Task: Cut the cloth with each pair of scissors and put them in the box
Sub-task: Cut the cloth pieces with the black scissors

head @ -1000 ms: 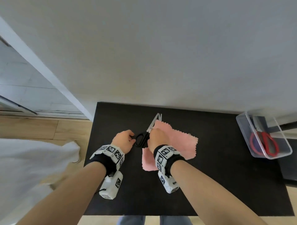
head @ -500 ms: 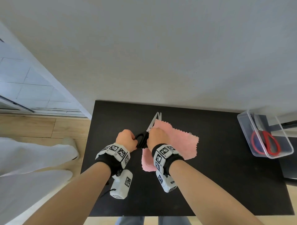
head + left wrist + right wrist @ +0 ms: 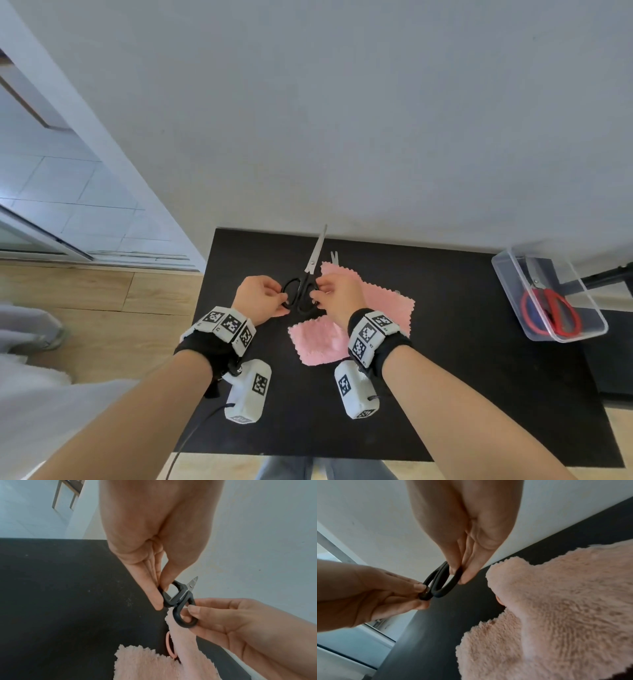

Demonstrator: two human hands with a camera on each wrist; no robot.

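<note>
- Head view: my left hand (image 3: 259,298) and my right hand (image 3: 337,295) each pinch one black loop of the black-handled scissors (image 3: 306,279), lifted over the back of the black desk (image 3: 462,342). The blades point away from me toward the wall and stand shut.
- Head view: the pink cloth (image 3: 356,322) lies on the desk under and beside my right hand, zigzag edges showing. A second pair of small blade tips (image 3: 334,257) shows past the cloth's far edge.
- Head view: the clear box (image 3: 596,329) sits at the desk's right edge, well apart from my hands, with the red-handled scissors (image 3: 551,310) inside.
- Left wrist view: my left fingers (image 3: 155,599) and thumb clamp the upper loop of the scissors (image 3: 181,601); my right hand (image 3: 240,622) pinches the lower loop. A fold of cloth (image 3: 154,662) hangs under that loop, and a pink ring (image 3: 169,647) peeks out beside it.
- Right wrist view: my right fingers (image 3: 467,573) pinch the nearer loop (image 3: 443,584); my left hand (image 3: 373,592) grips the farther one. The cloth (image 3: 556,608) fills the right side, on the desk (image 3: 428,642).
</note>
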